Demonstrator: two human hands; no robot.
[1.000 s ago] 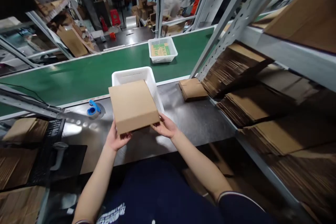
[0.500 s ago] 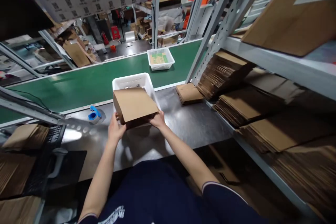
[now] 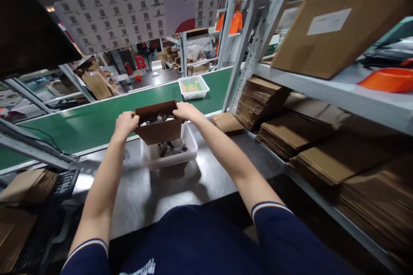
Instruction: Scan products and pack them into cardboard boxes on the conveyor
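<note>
I hold a brown cardboard box (image 3: 159, 131) tipped up over a white plastic basket (image 3: 190, 148) on the dark worktable (image 3: 142, 193). My left hand (image 3: 125, 122) grips the box's left upper edge, fingers curled. My right hand (image 3: 185, 111) grips its right upper edge. The box's open side faces me, and dark small items (image 3: 158, 119) show inside it. More dark items (image 3: 171, 148) lie in the basket below.
A green conveyor belt (image 3: 97, 118) runs behind the table, carrying a second white basket (image 3: 193, 87). Stacks of flat cardboard (image 3: 290, 124) fill the shelves at right. A small flat stack (image 3: 227, 122) lies on the table. A keyboard (image 3: 63, 182) sits at left. A person in orange (image 3: 237, 21) stands far back.
The box went from flat in front of me to lifted and tipped on edge over the basket. Both hands moved forward and up with it. My view tilted upward.
</note>
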